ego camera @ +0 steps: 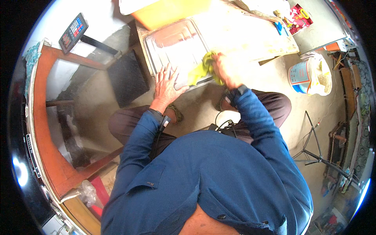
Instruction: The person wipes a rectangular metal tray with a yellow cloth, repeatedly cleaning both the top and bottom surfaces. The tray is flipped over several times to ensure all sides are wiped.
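A clear plastic storage-box lid (179, 38) lies on a low wooden table (235, 38) in front of me. My left hand (167, 86) rests flat with spread fingers on the lid's near left part. My right hand (223, 69) grips a yellow-green cloth (202, 69) at the lid's near right corner, and part of the cloth trails over the lid. Glare hides some of the lid's surface.
Behind the lid stands an orange-yellow container (167, 14). A platform scale (127, 77) with a raised keypad display (73, 32) is at the left. To the right are a lined bucket (311, 75), a colourful packet (299, 19) and a black tripod (312, 155).
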A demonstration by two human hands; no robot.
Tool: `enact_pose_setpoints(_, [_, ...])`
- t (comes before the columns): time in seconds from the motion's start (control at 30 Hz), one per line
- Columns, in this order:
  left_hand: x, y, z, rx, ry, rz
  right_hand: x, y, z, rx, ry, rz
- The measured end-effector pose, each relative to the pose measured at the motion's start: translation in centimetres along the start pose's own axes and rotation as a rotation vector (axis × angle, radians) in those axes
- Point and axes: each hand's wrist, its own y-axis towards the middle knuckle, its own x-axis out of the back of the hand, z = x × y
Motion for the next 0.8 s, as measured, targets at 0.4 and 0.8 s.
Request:
enact_pose_setpoints(0.4, [0.1, 0.1, -0.2, 0.007, -0.005, 0.019, -1.5, -1.8, -0.2, 0.12, -0.387, 0.117])
enact_pose_setpoints(0.8, [-0.6, -0.1, 0.1, 0.003, 0.011, 0.006, 1.6, -5.8, 4.5, 0.197, -0.592, 0.122])
